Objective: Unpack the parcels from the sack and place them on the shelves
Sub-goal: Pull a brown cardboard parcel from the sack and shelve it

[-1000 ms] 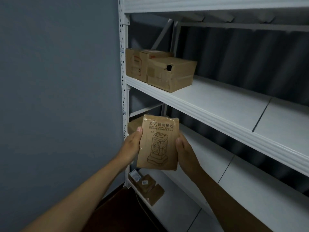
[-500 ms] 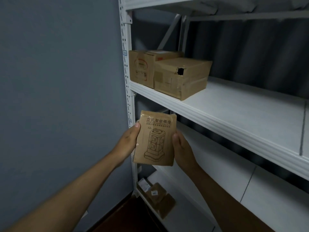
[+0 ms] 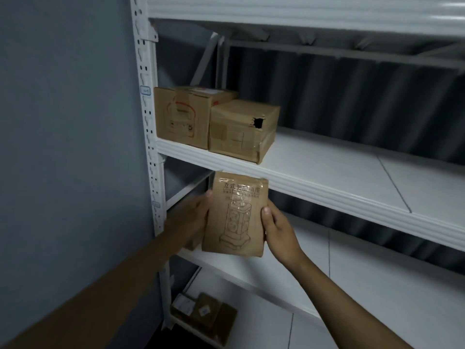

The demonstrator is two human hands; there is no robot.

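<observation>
White steel rack (image 3: 327, 177), tiered, fills everything ahead of and to the right of the hands. Grey wall (image 3: 68, 147) off to the left.

Upper shelf board (image 3: 339, 167) just above the hands: long bare run to the right, left end taken by two cartons. Taller carton (image 3: 181, 117) stands against the upright (image 3: 148, 122); lower carton (image 3: 239, 129) touches its right side, torn hole on its right face, front corner out at the shelf lip.

Middle shelf (image 3: 314, 258) behind and below the hands. Something brown there just behind the left wrist, mostly hidden. Bottom shelf, well below the left forearm: a few small brown packets (image 3: 206, 311).

Parcel (image 3: 235, 215): brown, flat, upright, printed face toward the camera, top edge just under the upper shelf's front lip. Held in the air between both hands, not resting on anything.

Left hand (image 3: 193, 217) grips the left edge, thumb on the front, fingers hidden behind. Right hand (image 3: 279, 230) grips the right edge low down, thumb tip on the front, fingers wrapped behind.

Judged step: shelving this parcel; destination tier not yet clear.

- For the upper shelf: raise clear of the lip first, then go in to the right of the torn carton.
- Avoid nudging that overhanging corner.
- Keep both grips until the base sits flat; likely tippy upright, so lay flat or lean against the carton.
</observation>
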